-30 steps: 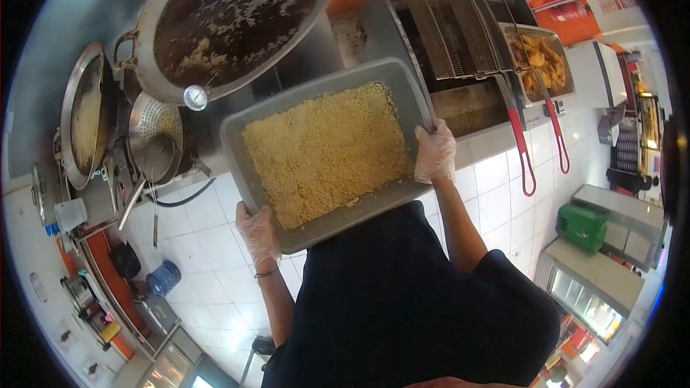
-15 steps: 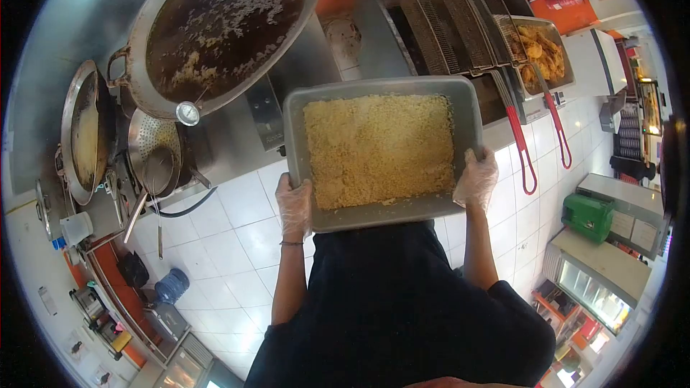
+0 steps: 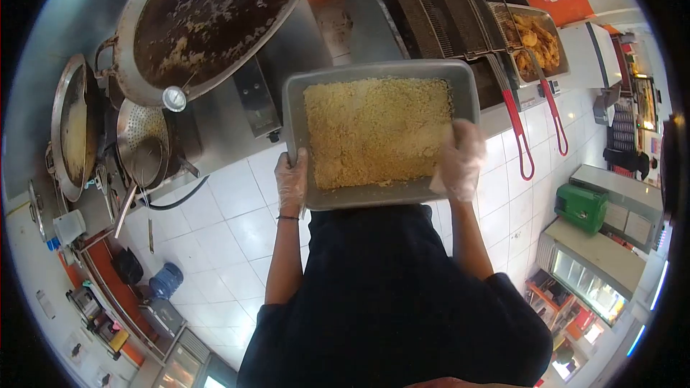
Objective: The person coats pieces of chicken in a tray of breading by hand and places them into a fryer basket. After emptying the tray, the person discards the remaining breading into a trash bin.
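A grey rectangular tub (image 3: 381,70) with a layer of golden, crumbly grains (image 3: 377,133) spread over its bottom is held up in front of my body. My left hand (image 3: 292,181), in a clear plastic glove, grips the tub's left wall with the thumb at the rim. Over the near right corner of the tub is my right hand (image 3: 462,162), gloved as well. Motion smears its fingers, and I cannot tell whether they hold anything.
At upper left stands a wide pan (image 3: 128,65) of dark, foamy oil with a dial thermometer (image 3: 174,98). Fry baskets with red handles (image 3: 519,133) lie at upper right, beside a tray of fried pieces (image 3: 535,43). A perforated ladle (image 3: 144,126) rests at left.
My right hand has come off the tub's right wall and moved inward over its near right corner. My left hand keeps its grip. The view has shifted slightly.
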`<state>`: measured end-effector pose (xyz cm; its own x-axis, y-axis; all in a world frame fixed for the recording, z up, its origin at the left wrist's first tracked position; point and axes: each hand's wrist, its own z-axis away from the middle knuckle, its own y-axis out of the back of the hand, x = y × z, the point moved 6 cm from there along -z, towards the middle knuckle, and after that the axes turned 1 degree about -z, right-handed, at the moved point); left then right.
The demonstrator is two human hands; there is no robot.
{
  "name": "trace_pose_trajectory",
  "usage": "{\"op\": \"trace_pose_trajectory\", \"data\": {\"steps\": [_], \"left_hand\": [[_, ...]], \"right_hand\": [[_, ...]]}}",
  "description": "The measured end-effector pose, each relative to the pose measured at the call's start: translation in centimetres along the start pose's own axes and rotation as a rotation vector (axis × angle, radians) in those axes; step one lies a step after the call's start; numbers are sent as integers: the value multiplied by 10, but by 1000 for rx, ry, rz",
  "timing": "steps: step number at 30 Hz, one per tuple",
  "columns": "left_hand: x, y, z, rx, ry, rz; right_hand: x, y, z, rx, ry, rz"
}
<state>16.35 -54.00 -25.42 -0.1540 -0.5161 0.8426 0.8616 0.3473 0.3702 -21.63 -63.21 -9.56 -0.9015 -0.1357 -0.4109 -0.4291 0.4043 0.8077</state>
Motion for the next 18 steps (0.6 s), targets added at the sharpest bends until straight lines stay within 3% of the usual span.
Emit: {"op": "trace_pose_trajectory", "data": {"steps": [1,3,5,8,10,12,13,15,18], "left_hand": [[0,0,0,-2,-8,16],[-8,-2,-6,-9,-9,57],[-29,-1,-12,-21,15,101],[-23,0,-8,-50,75,87],[-21,0,-8,-57,82,105],[-15,0,-6,-64,87,120],[-10,1,-4,-64,91,126],[-4,3,0,-61,87,137],[2,6,2,-60,69,152]], "right_hand": [[5,-28,4,-117,97,-121],[-22,-96,2,-559,-157,-137],[-59,-141,5,-624,-17,-235],[-109,-188,-9,-1025,-148,-35],[-86,-280,27,-961,582,393],[-91,-297,36,-829,712,364],[-87,-295,34,-767,481,128],[-93,-293,31,-818,346,47],[-118,-286,26,-1035,486,386]]}}
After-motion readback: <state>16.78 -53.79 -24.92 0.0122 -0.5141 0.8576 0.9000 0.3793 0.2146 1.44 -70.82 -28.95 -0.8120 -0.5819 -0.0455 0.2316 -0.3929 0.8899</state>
